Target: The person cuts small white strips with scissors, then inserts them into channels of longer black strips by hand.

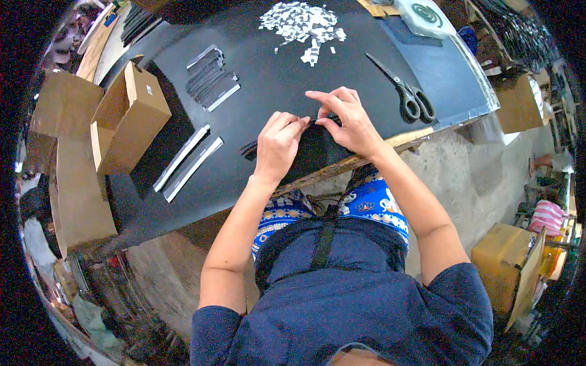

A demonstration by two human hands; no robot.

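Note:
Near the table's front edge, my left hand [279,145] is closed round a thin bundle of black strips [248,149], whose ends stick out to its left. Close beside it, my right hand [352,123] pinches the same black strips between thumb and fingers, with one finger stretched out to the left. Only a short dark length shows between the two hands. To their left lie two long strips with white edges [194,169], and farther back a row of shorter black strips [212,78]. Black scissors [401,90] rest partly spread at the right.
A heap of small white and grey pieces [303,27] lies at the back of the black table [256,58]. An upright cardboard box [135,116] stands at the left. At the back right is a clear-wrapped green coil [426,16]. A cardboard carton [502,259] sits on the floor.

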